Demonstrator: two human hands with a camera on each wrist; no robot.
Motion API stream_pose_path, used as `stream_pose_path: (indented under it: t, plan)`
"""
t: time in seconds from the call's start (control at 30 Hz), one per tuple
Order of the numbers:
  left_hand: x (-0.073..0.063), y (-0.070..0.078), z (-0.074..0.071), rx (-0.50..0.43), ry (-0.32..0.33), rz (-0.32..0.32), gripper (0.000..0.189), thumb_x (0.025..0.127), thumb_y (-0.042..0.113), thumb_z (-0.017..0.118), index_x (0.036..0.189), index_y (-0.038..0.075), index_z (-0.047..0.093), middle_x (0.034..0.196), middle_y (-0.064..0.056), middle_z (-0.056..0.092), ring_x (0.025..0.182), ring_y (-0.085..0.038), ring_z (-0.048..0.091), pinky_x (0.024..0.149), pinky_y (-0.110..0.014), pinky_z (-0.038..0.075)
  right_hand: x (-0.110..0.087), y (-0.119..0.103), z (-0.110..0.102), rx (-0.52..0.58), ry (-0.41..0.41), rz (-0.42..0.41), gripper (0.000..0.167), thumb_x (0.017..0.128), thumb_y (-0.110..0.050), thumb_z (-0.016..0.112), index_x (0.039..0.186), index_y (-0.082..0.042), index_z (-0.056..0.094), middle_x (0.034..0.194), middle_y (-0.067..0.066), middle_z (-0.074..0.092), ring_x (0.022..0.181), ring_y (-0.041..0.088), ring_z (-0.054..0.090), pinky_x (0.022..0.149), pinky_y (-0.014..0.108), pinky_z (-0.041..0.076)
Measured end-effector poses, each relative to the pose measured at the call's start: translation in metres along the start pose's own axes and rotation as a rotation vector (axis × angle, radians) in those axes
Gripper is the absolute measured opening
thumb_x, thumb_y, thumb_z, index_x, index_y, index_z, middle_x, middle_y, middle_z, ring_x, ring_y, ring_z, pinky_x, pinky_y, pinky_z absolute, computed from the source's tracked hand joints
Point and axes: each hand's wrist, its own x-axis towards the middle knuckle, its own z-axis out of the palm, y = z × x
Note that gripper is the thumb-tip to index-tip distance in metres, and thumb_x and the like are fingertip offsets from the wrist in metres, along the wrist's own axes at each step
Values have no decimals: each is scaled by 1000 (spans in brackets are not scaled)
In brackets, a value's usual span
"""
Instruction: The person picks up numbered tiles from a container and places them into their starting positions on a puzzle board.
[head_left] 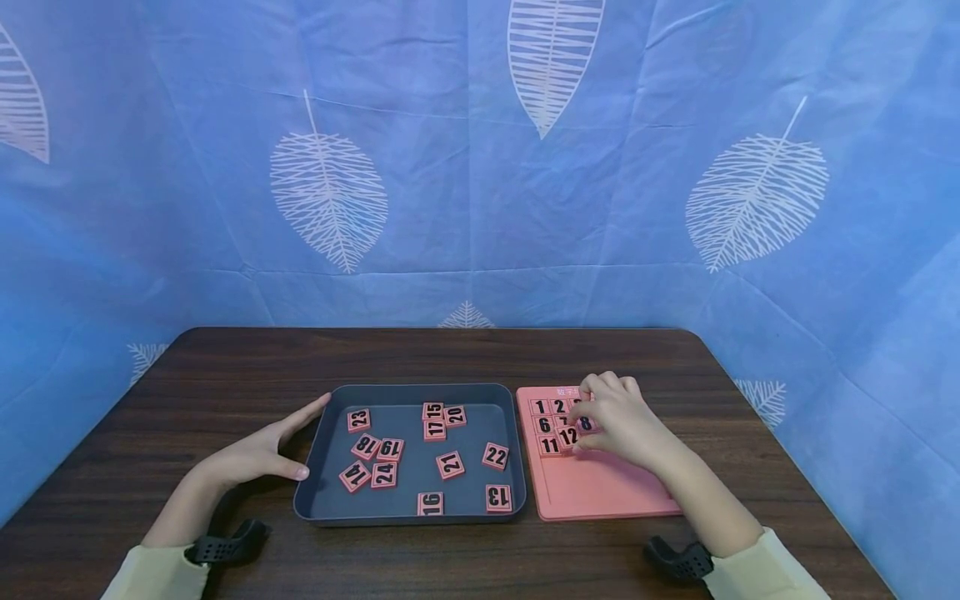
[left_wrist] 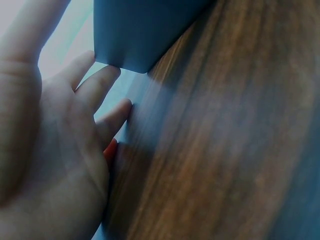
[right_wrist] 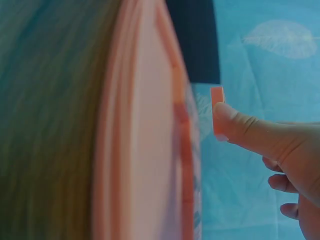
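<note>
My right hand [head_left: 621, 419] is over the pink number board [head_left: 600, 492], pinching a pink number tile [right_wrist: 217, 112] that looks like the 12 [head_left: 567, 436]. In the right wrist view, the thumb presses this tile, which stands apart above the board. Tiles such as 1 [head_left: 539, 407], 6 [head_left: 544, 425], 11 [head_left: 550, 446] and 8 [head_left: 586, 423] sit in the board's upper left part; the hand covers others. My left hand [head_left: 251, 457] spreads its thumb and fingers against the left side of the dark grey tray [head_left: 322, 510].
Loose numbered tiles lie scattered in the tray, among them 23 [head_left: 358, 419], 21 [head_left: 450, 465], 22 [head_left: 495, 455] and 13 [head_left: 498, 498]. Tray and board stand side by side on a dark wooden table [head_left: 420, 358]. A blue leaf-patterned cloth [head_left: 465, 192] hangs behind.
</note>
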Motion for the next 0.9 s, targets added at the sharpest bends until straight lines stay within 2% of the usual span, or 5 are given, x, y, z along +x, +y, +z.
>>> stream_pose_path:
  t: [0.23, 0.43, 0.6, 0.9]
  plan:
    - [0, 0, 0, 6, 2, 5, 98, 84, 17, 72, 156, 22, 6, 158, -20, 0, 140, -48, -4, 96, -76, 7, -6, 10, 9, -52, -57, -2, 30, 62, -41, 87, 82, -26, 71, 88, -8, 39, 85, 17, 34, 76, 44, 28]
    - [0, 2, 1, 9, -2, 9, 98, 85, 17, 72, 156, 20, 5, 158, -21, 0, 139, -48, -4, 96, -76, 7, -7, 13, 17, -30, 8, -48, 29, 61, -38, 88, 79, -23, 71, 83, -9, 36, 80, 15, 33, 81, 47, 31]
    - [0, 3, 1, 20, 6, 9, 98, 84, 17, 72, 156, 20, 6, 158, -21, 1, 139, -48, -4, 95, -77, 7, -7, 14, 21, -3, 63, -76, 28, 59, -36, 88, 78, -22, 72, 85, -9, 40, 80, 13, 35, 81, 46, 31]
    - [0, 2, 1, 15, 8, 12, 98, 84, 17, 72, 156, 19, 6, 158, -20, 0, 140, -48, -5, 96, -76, 6, -1, 7, 17, -14, 40, -70, 29, 65, -41, 86, 86, -24, 75, 91, -8, 47, 85, 15, 40, 80, 44, 31]
